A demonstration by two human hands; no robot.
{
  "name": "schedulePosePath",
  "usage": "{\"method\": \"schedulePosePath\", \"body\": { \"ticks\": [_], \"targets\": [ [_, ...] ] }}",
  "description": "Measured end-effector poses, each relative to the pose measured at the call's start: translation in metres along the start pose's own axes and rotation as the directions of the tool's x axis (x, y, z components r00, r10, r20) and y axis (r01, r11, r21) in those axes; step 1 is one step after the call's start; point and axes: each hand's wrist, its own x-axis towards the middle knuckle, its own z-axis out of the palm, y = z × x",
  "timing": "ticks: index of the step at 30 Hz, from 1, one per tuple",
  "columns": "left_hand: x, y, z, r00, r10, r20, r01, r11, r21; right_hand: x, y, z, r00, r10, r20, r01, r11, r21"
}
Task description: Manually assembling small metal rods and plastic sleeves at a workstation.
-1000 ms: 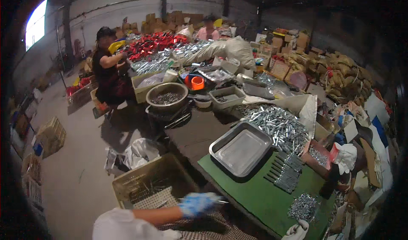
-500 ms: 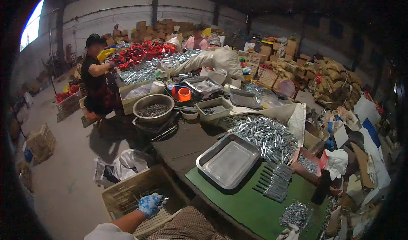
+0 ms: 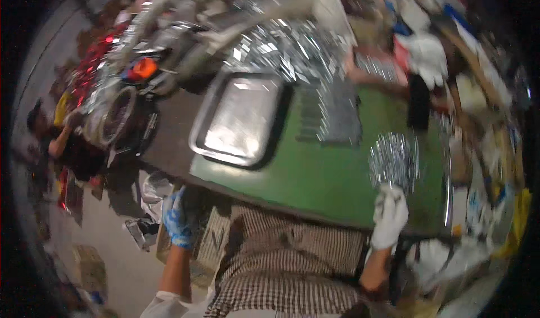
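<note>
Heavily blurred throughout; fine detail lost. Left hand [image 3: 180, 216] in a blue glove, below the near edge of the green desk [image 3: 315, 177], beside a crate [image 3: 205, 245] half hidden by a checked garment; grip impossible to tell through the blur. Right hand [image 3: 389, 216] in a white glove, resting at the desk's near edge, just below a small pile of shiny metal pieces [image 3: 394, 160]; fingers loosely curled, grip unclear. Left of that pile, a steel tray [image 3: 239, 121]; beyond it, rows of cutlery [image 3: 334, 112] and a large silvery heap [image 3: 287, 48]. Left of the desk, a seated person [image 3: 67, 146] on concrete floor.
</note>
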Motion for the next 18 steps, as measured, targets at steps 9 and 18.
{"method": "schedulePosePath", "body": {
  "ticks": [9,18],
  "targets": [
    [0.153,0.221,0.133,0.82,0.572,0.023,-0.492,0.725,-0.481,-0.002,0.002,-0.009,0.993,-0.114,0.034,0.118,0.979,-0.164],
    [0.157,0.232,0.153,0.73,0.592,0.342,-0.527,0.806,-0.269,-0.003,0.002,-0.01,0.984,-0.159,0.077,0.169,0.974,-0.148]
  ]
}}
